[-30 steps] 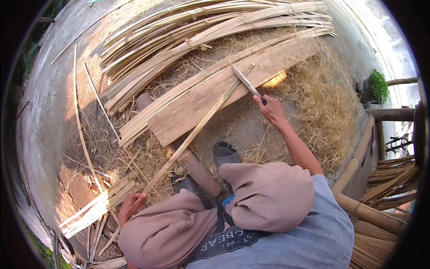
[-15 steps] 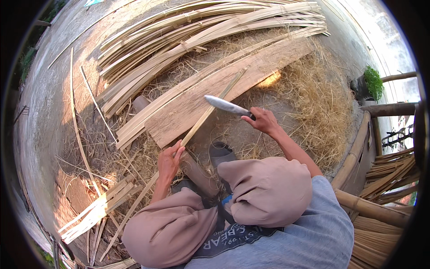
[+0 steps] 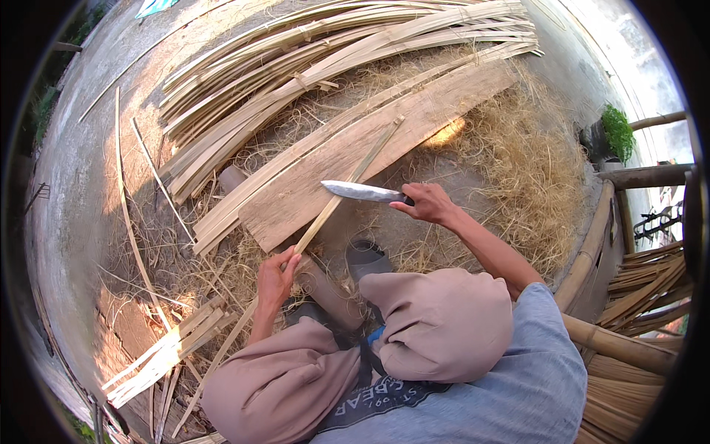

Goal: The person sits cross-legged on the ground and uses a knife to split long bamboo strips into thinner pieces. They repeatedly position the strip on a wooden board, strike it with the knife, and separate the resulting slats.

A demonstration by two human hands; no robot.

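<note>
Keep the bamboo strip [image 3: 336, 198] steady and draw the knife [image 3: 364, 192] along it at a shallow angle, edge away from the body. The left hand [image 3: 275, 279] grips the strip's near part; the right hand [image 3: 427, 203] grasps the knife handle, blade crossing the strip over the wooden plank [image 3: 414, 126].
</note>
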